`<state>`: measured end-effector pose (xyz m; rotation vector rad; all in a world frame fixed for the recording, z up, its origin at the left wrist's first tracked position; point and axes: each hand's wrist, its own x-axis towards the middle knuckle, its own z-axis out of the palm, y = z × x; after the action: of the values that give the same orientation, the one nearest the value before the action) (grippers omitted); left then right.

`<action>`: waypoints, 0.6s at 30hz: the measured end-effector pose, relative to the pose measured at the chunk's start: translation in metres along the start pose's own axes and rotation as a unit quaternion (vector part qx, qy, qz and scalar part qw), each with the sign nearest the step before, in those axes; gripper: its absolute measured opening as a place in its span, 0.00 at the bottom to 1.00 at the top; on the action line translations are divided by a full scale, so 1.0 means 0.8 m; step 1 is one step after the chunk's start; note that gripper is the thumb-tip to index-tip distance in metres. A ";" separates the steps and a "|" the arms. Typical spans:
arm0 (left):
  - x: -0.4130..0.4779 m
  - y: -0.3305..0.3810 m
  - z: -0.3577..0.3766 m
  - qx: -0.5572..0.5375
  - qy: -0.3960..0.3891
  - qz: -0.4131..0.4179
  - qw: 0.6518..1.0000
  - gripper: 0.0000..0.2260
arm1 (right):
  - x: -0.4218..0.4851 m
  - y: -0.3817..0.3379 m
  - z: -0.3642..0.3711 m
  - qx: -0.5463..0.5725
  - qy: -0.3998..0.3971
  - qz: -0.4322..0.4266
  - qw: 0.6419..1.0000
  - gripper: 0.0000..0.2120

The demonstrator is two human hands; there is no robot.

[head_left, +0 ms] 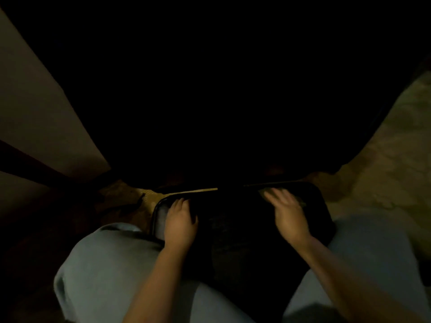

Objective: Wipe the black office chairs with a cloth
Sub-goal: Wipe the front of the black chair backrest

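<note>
Very dark frame, and most of the upper view is black. Chair (233,231) seat sits right under both hands, between the person's pale-trousered knees (98,264); its rounded rim shows just left of the left hand.

Left hand (180,221) lies on the seat's left side with fingers pointing forward and thumb out to the right. It holds nothing and looks like it is bracing the seat.

Right hand (288,214) is motion-blurred, with fingers spread and straight, pressing down on the cloth (272,191). The cloth is a dull greenish patch showing just past the fingertips and at the hand's right, near the seat's far right edge.

Step, as a judgement: wiping the seat top, with the right hand working the far right part while the left steadies.

Next move probably calls for keeping the palm flat on the cloth and sweeping it across toward the left hand. That hand must then lift or shift so the patch beneath it gets wiped. Backrest and other chairs are not discernible here.

Pale floor (384,148) lies beyond the right hand.
</note>
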<state>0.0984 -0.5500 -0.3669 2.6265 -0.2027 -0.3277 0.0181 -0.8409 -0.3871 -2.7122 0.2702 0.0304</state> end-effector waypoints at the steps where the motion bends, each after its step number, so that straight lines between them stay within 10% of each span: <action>1: -0.001 0.005 0.006 0.010 -0.008 0.015 1.000 0.21 | -0.006 0.026 -0.013 0.007 0.014 0.051 0.999 0.26; 8: -0.001 0.020 0.034 0.060 -0.021 0.035 0.997 0.23 | 0.006 0.029 -0.014 0.038 0.079 0.170 0.981 0.23; 18: -0.013 0.024 0.040 0.097 -0.023 0.047 0.994 0.26 | -0.016 -0.119 0.066 -0.004 -0.062 -0.128 0.990 0.29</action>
<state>0.0785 -0.5786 -0.3829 2.7899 -0.3903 -0.3523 0.0250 -0.7318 -0.3963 -2.7176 -0.1143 0.1253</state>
